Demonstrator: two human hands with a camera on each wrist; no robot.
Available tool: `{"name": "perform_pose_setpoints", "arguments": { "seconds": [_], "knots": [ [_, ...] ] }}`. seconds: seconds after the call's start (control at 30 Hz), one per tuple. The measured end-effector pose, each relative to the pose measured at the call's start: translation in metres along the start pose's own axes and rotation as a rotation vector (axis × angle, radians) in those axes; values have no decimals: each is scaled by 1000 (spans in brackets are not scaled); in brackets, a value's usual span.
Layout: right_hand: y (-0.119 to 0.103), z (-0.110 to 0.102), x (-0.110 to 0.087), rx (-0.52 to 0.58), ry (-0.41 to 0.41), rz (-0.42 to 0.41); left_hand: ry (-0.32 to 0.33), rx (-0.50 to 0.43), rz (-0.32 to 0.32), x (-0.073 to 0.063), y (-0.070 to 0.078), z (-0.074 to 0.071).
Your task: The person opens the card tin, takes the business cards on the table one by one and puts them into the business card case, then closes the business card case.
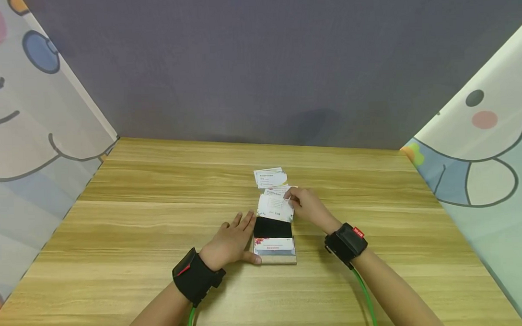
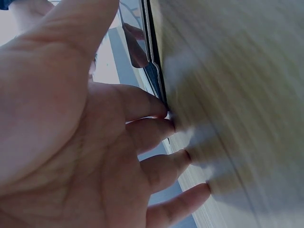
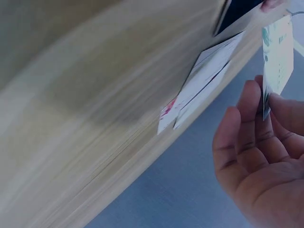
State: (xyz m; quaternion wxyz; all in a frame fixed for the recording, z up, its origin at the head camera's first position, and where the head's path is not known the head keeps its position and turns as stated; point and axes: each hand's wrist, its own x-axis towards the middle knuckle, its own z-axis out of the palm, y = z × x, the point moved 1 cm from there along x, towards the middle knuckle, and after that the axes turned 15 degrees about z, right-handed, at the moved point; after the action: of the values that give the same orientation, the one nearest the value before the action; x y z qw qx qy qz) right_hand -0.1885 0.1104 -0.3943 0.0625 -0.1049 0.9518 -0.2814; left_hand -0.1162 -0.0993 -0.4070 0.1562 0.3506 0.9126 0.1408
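My right hand pinches a white business card between thumb and fingers, above the table. In the right wrist view the card is tilted up, with other cards lying on the wood below it. A business card case lies opened, its black lid toward the cards. In its near half is a card with red print at one corner. My left hand rests on the table at the case's left side, fingers extended, thumb at its near-left corner.
Several white cards lie overlapped beyond the case, in two groups. The wood-grain table ends at a grey panel at the back. Cartoon-printed sheets stand at both sides. A green cable trails from each wrist band.
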Motion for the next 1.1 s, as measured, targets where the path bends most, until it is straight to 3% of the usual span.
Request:
{"name": "perform_pose_setpoints", "arguments": {
  "seconds": [0.37, 0.77, 1.1],
  "knots": [
    [-1, 7, -25, 45, -103, 10, 13, -18, -5, 0, 1, -1],
    [1, 15, -33, 40, -161, -39, 8, -10, -3, 0, 1, 0],
    [-1, 16, -35, 68, -177, -11, 15, -5, 0, 0, 1, -1]
  ]
}}
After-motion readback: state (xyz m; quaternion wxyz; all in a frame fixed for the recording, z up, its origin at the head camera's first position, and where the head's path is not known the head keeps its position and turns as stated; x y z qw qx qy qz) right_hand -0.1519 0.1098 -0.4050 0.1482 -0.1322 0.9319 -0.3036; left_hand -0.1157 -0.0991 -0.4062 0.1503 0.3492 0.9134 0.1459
